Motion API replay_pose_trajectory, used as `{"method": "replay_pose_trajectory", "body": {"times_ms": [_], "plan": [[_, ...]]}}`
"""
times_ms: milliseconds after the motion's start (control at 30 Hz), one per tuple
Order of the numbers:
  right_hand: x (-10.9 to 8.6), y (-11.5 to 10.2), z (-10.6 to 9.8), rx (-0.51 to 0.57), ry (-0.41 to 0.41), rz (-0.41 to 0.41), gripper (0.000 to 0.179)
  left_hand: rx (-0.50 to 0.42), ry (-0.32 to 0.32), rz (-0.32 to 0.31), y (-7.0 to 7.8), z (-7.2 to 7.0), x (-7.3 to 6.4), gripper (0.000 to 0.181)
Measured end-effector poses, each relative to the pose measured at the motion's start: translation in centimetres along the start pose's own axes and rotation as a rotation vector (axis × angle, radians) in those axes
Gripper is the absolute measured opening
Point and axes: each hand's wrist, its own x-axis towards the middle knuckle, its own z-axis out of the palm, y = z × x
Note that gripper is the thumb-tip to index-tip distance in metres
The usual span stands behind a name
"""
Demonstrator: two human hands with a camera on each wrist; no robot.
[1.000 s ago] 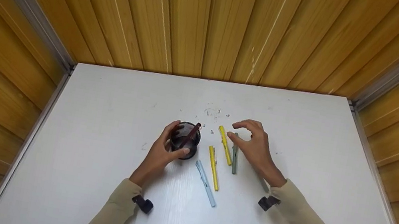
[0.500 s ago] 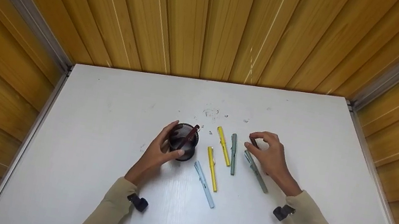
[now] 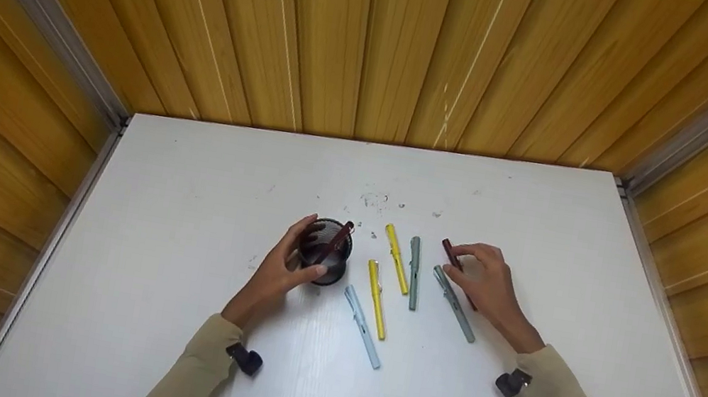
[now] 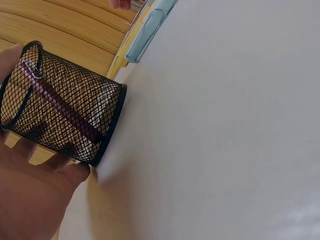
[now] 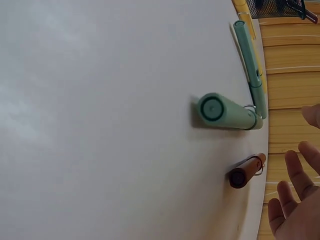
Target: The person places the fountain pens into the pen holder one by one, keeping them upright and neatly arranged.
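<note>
My left hand (image 3: 273,275) grips a black mesh pen holder (image 4: 70,100), thumb at the near rim and fingers around the far side. Inside the holder leans a dark red pen (image 3: 336,242). My right hand (image 3: 489,286) is over a second dark red pen (image 3: 451,252) lying on the table, its thumb and fingers spread apart. In the right wrist view this dark red pen (image 5: 246,172) rests on the tabletop with the fingers apart above it. Just left of that hand lies a grey-green pen (image 3: 455,305).
Between the hands, another grey-green pen (image 3: 414,273), two yellow pens (image 3: 397,260) and a light blue pen (image 3: 363,327) lie on the white table (image 3: 220,183). Wood-patterned panels (image 3: 381,38) stand along the back and both sides.
My right hand has moved right from beside the yellow and green pens to the dark red pen, uncovering the right grey-green pen. My left hand stays on the pen holder.
</note>
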Motion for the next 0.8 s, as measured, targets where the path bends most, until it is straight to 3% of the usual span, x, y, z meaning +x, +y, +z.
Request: {"method": "replay_pose_trajectory", "body": {"times_ms": [233,467,800], "plan": [[-0.3,1.4,-0.1,-0.045,0.023,-0.042,0.034,0.018,0.008,0.014,0.2,0.1,0.0,0.094],[-0.5,2.7,-0.3,-0.046,0.041,-0.008,0.036,0.055,0.029,-0.004,0.3,0.4,0.0,0.096],[-0.4,3.9,-0.7,-0.062,0.033,-0.074,0.04,0.063,0.059,0.017,-0.1,0.8,0.0,0.095]]}}
